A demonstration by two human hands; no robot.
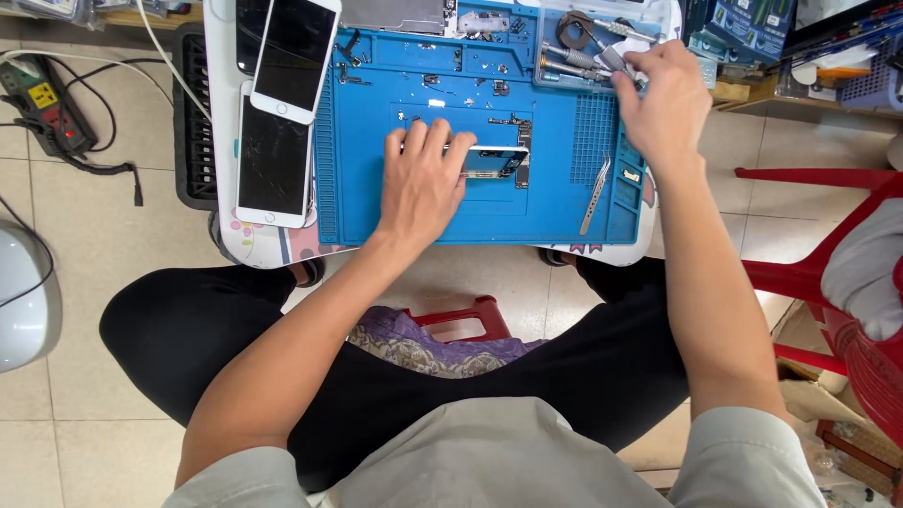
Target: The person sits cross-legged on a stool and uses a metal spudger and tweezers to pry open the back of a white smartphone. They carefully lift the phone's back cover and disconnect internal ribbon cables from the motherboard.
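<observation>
Head view is showing the left hand (421,179) lying flat, fingers spread, on an opened phone frame (494,162) at the middle of the blue repair mat (376,212), covering most of the frame so only its right end is peeking out. Over the tool tray (602,42) at the mat's far right corner, the right hand (661,99) is pinching its fingers together on a thin metal tool (613,60), whose tip is getting lost among the other drivers. Tweezers (595,196) are lying just right of the frame, two white phones (282,113) are sitting left of the mat, and the tiny parts scattered about are too small to identify.
</observation>
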